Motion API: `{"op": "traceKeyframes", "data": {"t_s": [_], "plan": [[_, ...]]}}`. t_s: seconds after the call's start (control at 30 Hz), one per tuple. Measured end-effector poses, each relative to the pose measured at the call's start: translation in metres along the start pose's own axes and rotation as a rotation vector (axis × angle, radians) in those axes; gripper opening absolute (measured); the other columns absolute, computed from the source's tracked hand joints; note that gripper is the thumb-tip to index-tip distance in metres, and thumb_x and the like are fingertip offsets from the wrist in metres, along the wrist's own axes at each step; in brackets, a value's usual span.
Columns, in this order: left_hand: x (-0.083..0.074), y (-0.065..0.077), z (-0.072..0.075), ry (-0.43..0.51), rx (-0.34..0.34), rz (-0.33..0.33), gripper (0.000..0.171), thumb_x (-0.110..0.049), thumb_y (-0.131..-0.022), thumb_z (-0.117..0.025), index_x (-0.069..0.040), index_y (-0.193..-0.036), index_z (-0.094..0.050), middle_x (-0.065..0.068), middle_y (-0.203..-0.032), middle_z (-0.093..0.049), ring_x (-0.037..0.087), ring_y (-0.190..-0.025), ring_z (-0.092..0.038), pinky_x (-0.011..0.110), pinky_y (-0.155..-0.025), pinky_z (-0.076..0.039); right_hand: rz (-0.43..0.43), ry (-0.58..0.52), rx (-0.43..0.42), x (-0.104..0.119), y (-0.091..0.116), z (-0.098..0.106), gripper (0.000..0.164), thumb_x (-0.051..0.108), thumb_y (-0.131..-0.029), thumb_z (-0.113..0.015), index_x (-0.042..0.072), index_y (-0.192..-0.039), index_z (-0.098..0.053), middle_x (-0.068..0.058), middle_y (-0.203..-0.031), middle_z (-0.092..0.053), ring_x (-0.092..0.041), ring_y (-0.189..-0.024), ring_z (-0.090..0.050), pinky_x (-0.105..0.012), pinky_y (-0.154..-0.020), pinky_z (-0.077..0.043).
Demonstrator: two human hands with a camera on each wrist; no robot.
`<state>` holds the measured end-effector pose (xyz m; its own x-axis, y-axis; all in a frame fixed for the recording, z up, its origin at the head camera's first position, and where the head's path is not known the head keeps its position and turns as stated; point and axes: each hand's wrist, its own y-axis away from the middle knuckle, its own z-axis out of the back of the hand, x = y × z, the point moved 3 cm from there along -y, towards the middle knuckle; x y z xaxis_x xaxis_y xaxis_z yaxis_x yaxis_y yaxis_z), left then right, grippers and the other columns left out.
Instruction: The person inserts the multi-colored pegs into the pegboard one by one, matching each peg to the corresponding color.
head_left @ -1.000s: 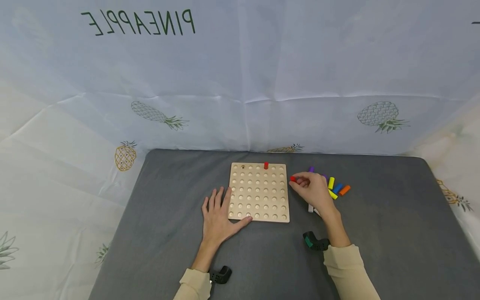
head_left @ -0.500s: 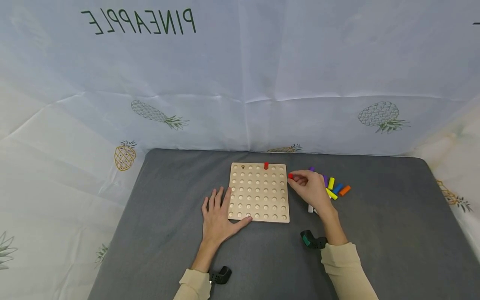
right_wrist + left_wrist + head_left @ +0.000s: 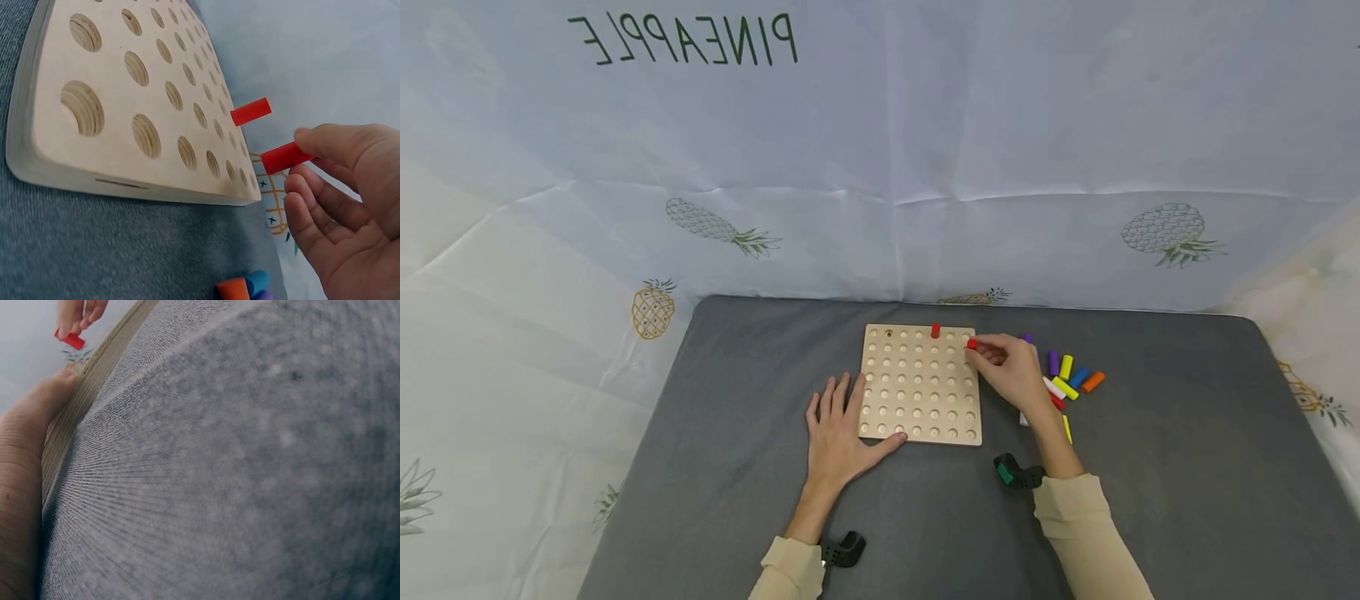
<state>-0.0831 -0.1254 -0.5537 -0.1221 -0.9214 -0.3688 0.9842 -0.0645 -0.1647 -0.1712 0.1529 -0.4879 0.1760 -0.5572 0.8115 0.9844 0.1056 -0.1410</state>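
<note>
From where I'm sitting on the feed, the left hand (image 3: pixel 837 442) is flat with fingers spread, forefinger at the left edge of a square wooden board (image 3: pixel 927 423), thumb along its near edge, nothing in its grip. The right hand (image 3: pixel 1017 371) pinches a red peg (image 3: pixel 284 158) between thumb and fingertips, the other fingers loosely bent; I've got that peg in the air by the board's far right corner. It's a smooth little cylinder with a flat end. The board is pale wood with rounded corners, rows of round holes showing streaky grain inside, and a second red peg (image 3: pixel 936 331) stands in the far row. Right of it there's a jumble of loose pegs (image 3: pixel 1066 367) in yellow, purple, blue, orange, white and red, partly behind the forearm. The desk (image 3: pixel 745 375) wears grey woven fabric; behind hangs a creased pale cloth (image 3: pixel 850 125) with pineapple prints.
</note>
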Motion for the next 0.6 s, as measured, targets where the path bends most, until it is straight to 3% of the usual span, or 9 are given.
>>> {"op": "traceKeyframes", "data": {"t_s": [0.27, 0.6], "plan": [[-0.001, 0.0, 0.0, -0.004, 0.0, -0.002, 0.116, -0.083, -0.071, -0.067, -0.022, -0.163, -0.03, 0.016, -0.162, -0.04, 0.039, -0.153, -0.032, 0.064, -0.122, -0.02, 0.004, -0.04, -0.016, -0.001, -0.006, -0.005, 0.03, 0.009, -0.091, -0.076, -0.004, -0.117, -0.074, -0.021, -0.096, -0.074, -0.024, -0.081, -0.07, -0.008, -0.069, -0.05], [-0.001, -0.001, 0.001, 0.001, 0.007, 0.006, 0.116, -0.082, -0.071, -0.067, -0.022, -0.163, -0.03, 0.016, -0.162, -0.04, 0.039, -0.153, -0.032, 0.064, -0.122, -0.019, 0.011, -0.2, -0.114, -0.013, -0.016, -0.019, 0.029, 0.008, -0.094, -0.073, -0.004, -0.12, -0.073, -0.025, -0.103, -0.073, -0.014, -0.084, -0.067, -0.003, -0.075, -0.05]]}}
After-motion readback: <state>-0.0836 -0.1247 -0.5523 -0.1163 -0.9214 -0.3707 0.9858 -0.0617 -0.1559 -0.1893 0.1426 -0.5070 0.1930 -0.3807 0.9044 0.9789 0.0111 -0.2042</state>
